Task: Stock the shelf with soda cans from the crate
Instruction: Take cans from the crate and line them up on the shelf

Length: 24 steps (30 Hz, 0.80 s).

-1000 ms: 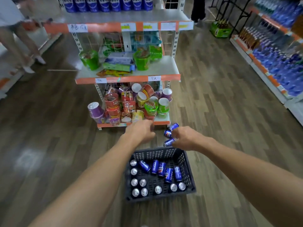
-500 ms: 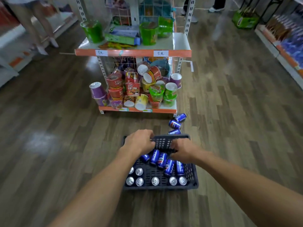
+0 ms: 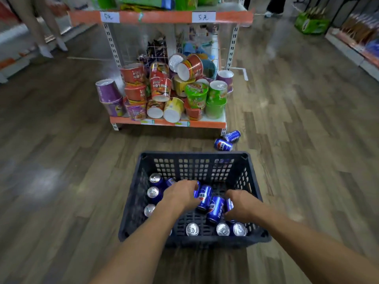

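Observation:
A dark plastic crate (image 3: pixel 194 155) stands on the floor right before me. Upright soda cans (image 3: pixel 192 229) line its left and near sides, and blue cans (image 3: pixel 215 209) lie flat in the middle. My left hand (image 3: pixel 180 194) is down in the crate with its fingers curled over a lying can (image 3: pixel 197 190). A little to the right, my right hand (image 3: pixel 240 206) closes round another lying can (image 3: pixel 228 204). Two loose cans (image 3: pixel 223 144) lie on the floor past the crate, by the shelf's (image 3: pixel 164 124) right foot.
The bottom shelf is heaped with instant noodle cups (image 3: pixel 160 89); the shelf above (image 3: pixel 160 17) has an orange edge with price tags. A person's legs (image 3: pixel 41 27) stand at far left. Another shelf row (image 3: pixel 359 42) and a green box (image 3: pixel 310 22) are at right. Wooden floor surrounds the crate.
Both hands dropped from near the crate's far rim down into the crate onto the lying cans. My view tilted down and moved closer to the crate.

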{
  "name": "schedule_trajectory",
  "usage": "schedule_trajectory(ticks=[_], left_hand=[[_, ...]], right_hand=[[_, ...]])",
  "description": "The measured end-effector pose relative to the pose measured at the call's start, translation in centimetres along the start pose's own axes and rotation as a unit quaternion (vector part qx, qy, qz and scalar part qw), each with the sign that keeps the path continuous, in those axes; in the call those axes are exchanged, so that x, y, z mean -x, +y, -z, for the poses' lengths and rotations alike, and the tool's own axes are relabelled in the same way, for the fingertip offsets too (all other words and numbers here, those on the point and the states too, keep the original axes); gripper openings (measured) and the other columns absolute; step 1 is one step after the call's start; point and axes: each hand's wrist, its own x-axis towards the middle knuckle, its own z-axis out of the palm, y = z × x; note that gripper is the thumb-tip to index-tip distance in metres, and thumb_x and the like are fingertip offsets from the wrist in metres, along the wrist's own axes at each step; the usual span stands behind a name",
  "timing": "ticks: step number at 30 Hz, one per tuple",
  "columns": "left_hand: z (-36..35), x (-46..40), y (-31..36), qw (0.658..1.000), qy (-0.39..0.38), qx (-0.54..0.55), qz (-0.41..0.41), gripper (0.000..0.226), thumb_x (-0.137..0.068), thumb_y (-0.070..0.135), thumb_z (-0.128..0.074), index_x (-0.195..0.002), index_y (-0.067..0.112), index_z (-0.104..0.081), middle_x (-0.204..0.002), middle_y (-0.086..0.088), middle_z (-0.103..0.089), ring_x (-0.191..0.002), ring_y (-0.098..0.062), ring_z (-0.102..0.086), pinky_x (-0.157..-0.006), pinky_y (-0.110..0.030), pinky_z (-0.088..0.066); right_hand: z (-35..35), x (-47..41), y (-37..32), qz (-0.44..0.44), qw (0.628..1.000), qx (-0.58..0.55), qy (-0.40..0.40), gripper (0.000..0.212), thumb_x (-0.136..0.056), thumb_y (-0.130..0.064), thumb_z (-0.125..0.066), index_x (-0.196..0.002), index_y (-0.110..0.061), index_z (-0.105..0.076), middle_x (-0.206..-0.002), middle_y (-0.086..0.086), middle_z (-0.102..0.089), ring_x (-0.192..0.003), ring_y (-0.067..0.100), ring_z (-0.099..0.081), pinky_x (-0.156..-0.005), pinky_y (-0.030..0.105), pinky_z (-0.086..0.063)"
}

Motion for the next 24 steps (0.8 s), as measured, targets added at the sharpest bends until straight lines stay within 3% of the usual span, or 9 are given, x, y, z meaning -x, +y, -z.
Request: schedule_trajectory(ticks=[6, 11, 17, 24], left_hand=[[-6.8, -5.4, -1.3, 0.999, -0.022, -0.023, -0.016, 0.043, -0.09, 0.033, -0.065, -0.13, 0.021, -0.055, -0.13, 0.0, -0.055, -0.115, -0.023, -0.056, -0.089, -0.038, -0.049], [-10.3, -9.1, -2.0, 0.998, -0.043, -0.047, -0.027, 0.066, -0.084, 0.038, -0.076, -0.14, 0.02, -0.047, -0.138, -0.004, -0.048, -0.126, -0.026, -0.049, -0.101, -0.044, -0.047], [-12.0, -12.4, -2.0, 0.993, -0.067, -0.086, -0.04, 0.082, -0.078, 0.039, -0.082, -0.145, 0.019, -0.039, -0.143, -0.006, -0.044, -0.132, -0.026, -0.044, -0.105, -0.046, -0.046], [-12.9, -15.3, -2.1, 0.986, -0.097, -0.126, -0.042, 0.097, -0.072, 0.041, -0.086, -0.149, 0.018, -0.031, -0.146, -0.005, -0.037, -0.136, -0.027, -0.034, -0.109, -0.049, -0.042]], right_hand=[[-5.9, -5.1, 3.7, -0.03, 0.999, -0.021, -0.006, 0.055, -0.08, -0.029, -0.076, -0.128, -0.015, -0.053, -0.125, 0.005, -0.059, -0.109, 0.02, -0.061, -0.091, 0.029, -0.052], [-9.4, -9.2, 5.1, -0.038, 0.999, 0.018, 0.006, 0.067, -0.072, -0.041, -0.079, -0.127, -0.018, -0.048, -0.127, 0.005, -0.051, -0.112, 0.022, -0.054, -0.094, 0.031, -0.049], [-11.3, -12.4, 6.1, -0.051, 0.997, 0.058, -0.023, 0.09, -0.069, -0.05, -0.083, -0.139, -0.017, -0.038, -0.135, 0.008, -0.045, -0.124, 0.026, -0.047, -0.105, 0.039, -0.044], [-12.4, -15.3, 6.3, -0.048, 0.99, 0.12, -0.052, 0.101, -0.063, -0.056, -0.083, -0.143, -0.02, -0.032, -0.137, 0.007, -0.042, -0.128, 0.026, -0.041, -0.109, 0.041, -0.039]])
